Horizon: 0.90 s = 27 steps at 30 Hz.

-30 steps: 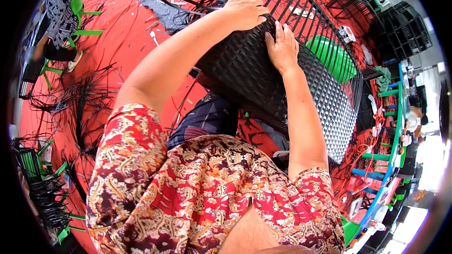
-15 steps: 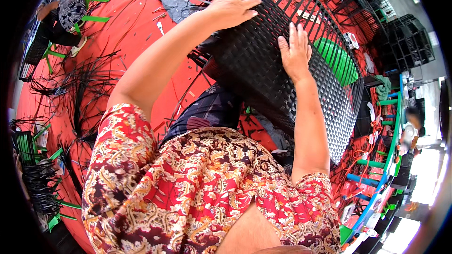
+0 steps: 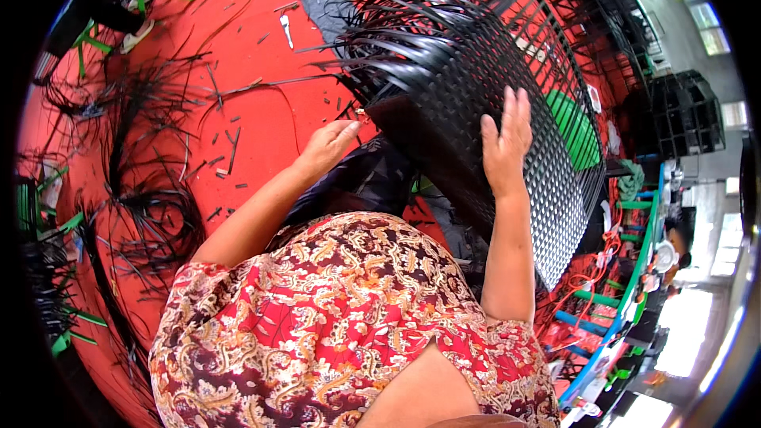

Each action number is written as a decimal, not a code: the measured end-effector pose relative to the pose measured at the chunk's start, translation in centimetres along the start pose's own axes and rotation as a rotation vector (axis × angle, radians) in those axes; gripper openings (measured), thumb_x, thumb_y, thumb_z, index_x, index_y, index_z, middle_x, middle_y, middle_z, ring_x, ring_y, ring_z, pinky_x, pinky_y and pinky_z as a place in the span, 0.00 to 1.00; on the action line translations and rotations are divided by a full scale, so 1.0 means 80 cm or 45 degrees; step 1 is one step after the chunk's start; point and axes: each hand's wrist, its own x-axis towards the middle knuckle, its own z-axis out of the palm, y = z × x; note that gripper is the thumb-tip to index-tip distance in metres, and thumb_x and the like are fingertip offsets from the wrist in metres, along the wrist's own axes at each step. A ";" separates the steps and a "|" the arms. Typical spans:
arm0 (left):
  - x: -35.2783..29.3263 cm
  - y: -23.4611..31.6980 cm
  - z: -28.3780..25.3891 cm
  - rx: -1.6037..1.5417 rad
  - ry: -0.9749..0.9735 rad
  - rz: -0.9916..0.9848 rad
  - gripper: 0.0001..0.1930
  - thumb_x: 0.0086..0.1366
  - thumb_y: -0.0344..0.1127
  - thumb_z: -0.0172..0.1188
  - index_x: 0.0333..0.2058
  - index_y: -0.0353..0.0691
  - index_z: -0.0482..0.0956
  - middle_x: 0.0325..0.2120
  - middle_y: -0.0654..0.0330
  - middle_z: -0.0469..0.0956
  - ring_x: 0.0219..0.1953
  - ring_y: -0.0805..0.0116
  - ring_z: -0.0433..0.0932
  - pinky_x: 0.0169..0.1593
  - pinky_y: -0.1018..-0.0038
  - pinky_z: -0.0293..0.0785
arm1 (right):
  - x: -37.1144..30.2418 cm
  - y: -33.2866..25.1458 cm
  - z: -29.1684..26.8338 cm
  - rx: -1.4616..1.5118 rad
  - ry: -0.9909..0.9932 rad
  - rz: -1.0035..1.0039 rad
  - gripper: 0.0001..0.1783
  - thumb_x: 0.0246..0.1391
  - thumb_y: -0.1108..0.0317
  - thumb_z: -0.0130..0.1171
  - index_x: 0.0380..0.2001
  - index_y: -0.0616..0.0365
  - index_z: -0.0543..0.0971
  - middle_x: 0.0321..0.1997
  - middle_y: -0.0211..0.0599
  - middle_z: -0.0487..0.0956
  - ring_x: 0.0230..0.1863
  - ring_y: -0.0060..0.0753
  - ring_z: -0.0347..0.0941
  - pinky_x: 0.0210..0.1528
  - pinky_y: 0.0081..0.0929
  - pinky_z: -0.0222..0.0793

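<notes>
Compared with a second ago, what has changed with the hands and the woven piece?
The left hand has come off the upper end of the black woven piece and dropped toward the body, uncovering more loose strands. The right hand has shifted down the piece, staying open. The green basin remains beyond it.

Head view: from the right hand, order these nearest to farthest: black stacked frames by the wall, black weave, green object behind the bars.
From the right hand:
1. Black weave: directly behind the hand in view.
2. Green object: right of the hand, beyond the bars.
3. Black stacked frames: far right, near the wall.
</notes>
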 end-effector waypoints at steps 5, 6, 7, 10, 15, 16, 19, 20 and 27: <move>0.015 0.014 0.015 -0.665 -0.256 -0.382 0.31 0.68 0.57 0.45 0.55 0.34 0.68 0.53 0.55 0.70 0.56 0.66 0.67 0.57 0.71 0.63 | -0.078 0.039 -0.044 -0.191 0.037 0.243 0.34 0.61 0.47 0.43 0.65 0.54 0.57 0.70 0.55 0.48 0.70 0.54 0.42 0.68 0.47 0.37; 0.024 0.015 0.023 -0.812 -0.199 -0.508 0.32 0.67 0.58 0.46 0.56 0.35 0.67 0.54 0.55 0.70 0.56 0.65 0.67 0.58 0.71 0.62 | -0.095 0.049 -0.054 -0.232 0.017 0.327 0.33 0.62 0.47 0.42 0.65 0.53 0.57 0.70 0.55 0.47 0.71 0.54 0.40 0.68 0.47 0.36; 0.034 0.013 0.034 -0.954 -0.144 -0.635 0.33 0.66 0.59 0.47 0.56 0.35 0.67 0.55 0.54 0.69 0.57 0.65 0.66 0.58 0.71 0.62 | -0.115 0.060 -0.062 -0.266 0.000 0.415 0.33 0.62 0.46 0.41 0.65 0.52 0.57 0.70 0.55 0.46 0.71 0.54 0.39 0.68 0.47 0.35; 0.061 -0.013 0.052 -1.303 -0.177 -0.734 0.33 0.63 0.61 0.51 0.54 0.37 0.67 0.51 0.54 0.73 0.54 0.63 0.70 0.58 0.67 0.63 | -0.181 0.100 -0.081 -0.375 -0.030 0.755 0.34 0.62 0.45 0.40 0.65 0.52 0.56 0.71 0.55 0.44 0.71 0.54 0.38 0.69 0.47 0.33; 0.072 0.011 0.098 -1.571 -0.105 -0.750 0.27 0.61 0.57 0.55 0.47 0.39 0.73 0.43 0.56 0.78 0.47 0.61 0.75 0.54 0.64 0.69 | -0.302 0.185 -0.109 -0.077 0.321 1.347 0.37 0.60 0.47 0.46 0.67 0.54 0.52 0.71 0.55 0.43 0.72 0.52 0.37 0.70 0.43 0.34; 0.073 0.018 0.103 -1.611 -0.121 -0.799 0.24 0.61 0.54 0.57 0.46 0.40 0.74 0.43 0.57 0.78 0.47 0.61 0.75 0.53 0.63 0.69 | -0.318 0.178 -0.115 0.061 0.567 1.502 0.39 0.59 0.49 0.48 0.67 0.54 0.50 0.71 0.54 0.43 0.72 0.50 0.37 0.70 0.43 0.35; 0.083 0.015 0.100 -1.687 -0.152 -0.920 0.18 0.59 0.47 0.60 0.41 0.40 0.76 0.40 0.57 0.79 0.44 0.60 0.76 0.53 0.62 0.71 | -0.340 0.188 -0.123 0.784 1.074 1.683 0.43 0.53 0.60 0.60 0.66 0.60 0.50 0.70 0.53 0.45 0.67 0.46 0.51 0.66 0.38 0.52; 0.094 -0.009 0.097 -1.700 -0.124 -0.934 0.16 0.58 0.45 0.62 0.39 0.39 0.77 0.36 0.56 0.80 0.41 0.58 0.77 0.53 0.61 0.71 | -0.330 0.189 -0.128 0.324 1.051 1.774 0.44 0.50 0.63 0.62 0.65 0.63 0.52 0.67 0.55 0.53 0.65 0.46 0.55 0.65 0.37 0.53; 0.100 0.028 0.069 -1.413 -0.098 -0.714 0.19 0.64 0.44 0.50 0.52 0.44 0.74 0.53 0.59 0.72 0.58 0.58 0.67 0.61 0.57 0.62 | -0.439 0.276 -0.160 0.252 0.995 1.876 0.42 0.54 0.49 0.54 0.63 0.65 0.56 0.68 0.54 0.53 0.70 0.47 0.47 0.68 0.36 0.45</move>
